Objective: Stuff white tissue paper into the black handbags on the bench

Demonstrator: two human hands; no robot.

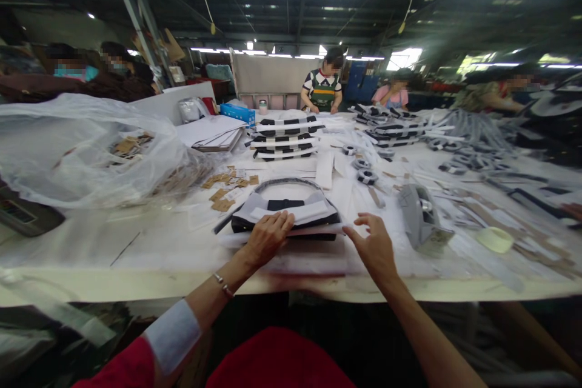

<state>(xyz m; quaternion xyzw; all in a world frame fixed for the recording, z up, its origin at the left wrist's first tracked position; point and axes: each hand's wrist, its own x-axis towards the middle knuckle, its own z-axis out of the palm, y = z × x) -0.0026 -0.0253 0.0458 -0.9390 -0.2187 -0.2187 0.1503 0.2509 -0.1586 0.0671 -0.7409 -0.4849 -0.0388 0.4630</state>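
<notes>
A folded black, grey and white garment piece [285,211] lies on the white table [136,242] right in front of me, on top of a thin clear bag [313,264]. My left hand [268,236] rests palm down on the garment's near edge, fingers lying flat. My right hand [375,245] hovers just to the right of the garment, fingers spread, holding nothing. A bracelet sits on my left wrist.
A big crumpled plastic bag [86,151] with brown tags fills the left. Loose brown tags [227,188], stacks of striped pieces [286,136], tape rolls [366,176] and a grey tape dispenser [422,218] lie beyond. Other people work at the far side.
</notes>
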